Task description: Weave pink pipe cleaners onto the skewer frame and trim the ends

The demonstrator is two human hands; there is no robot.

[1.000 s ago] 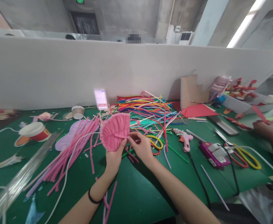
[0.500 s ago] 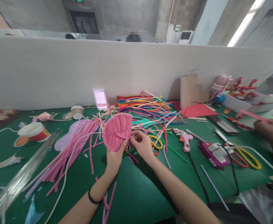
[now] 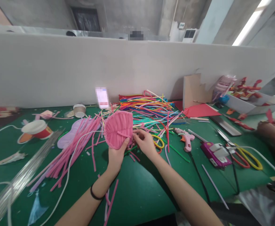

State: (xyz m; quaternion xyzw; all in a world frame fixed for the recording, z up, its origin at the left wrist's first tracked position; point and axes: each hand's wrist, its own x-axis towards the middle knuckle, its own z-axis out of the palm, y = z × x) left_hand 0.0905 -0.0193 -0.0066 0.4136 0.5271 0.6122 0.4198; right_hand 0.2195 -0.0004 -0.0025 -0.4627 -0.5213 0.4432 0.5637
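Observation:
My left hand (image 3: 118,154) grips a rounded pink fan-shaped piece (image 3: 117,125) made of fuzzy pipe cleaners laid side by side, its thumb on the lower front. A short pink strip crosses the front of the piece near that thumb. At the straight right edge of the piece, my right hand (image 3: 144,142) is closed in a pinch; what sits between its fingertips is too small to make out. Behind both hands lies a heap of multicoloured pipe cleaners (image 3: 149,106). To the left is a bundle of pink pipe cleaners (image 3: 75,150).
On the right are a pink glue gun (image 3: 186,138), a purple power strip (image 3: 215,156) and scissors (image 3: 242,153). Another person's hand (image 3: 272,131) holds something red at the far right. A paper cup (image 3: 39,129) and clear sticks (image 3: 25,175) lie left. A white partition (image 3: 57,69) stands behind.
The view has shifted slightly. Both my hands stay on the pink piece with little change. The other person's red strip now points upward instead of leftward.

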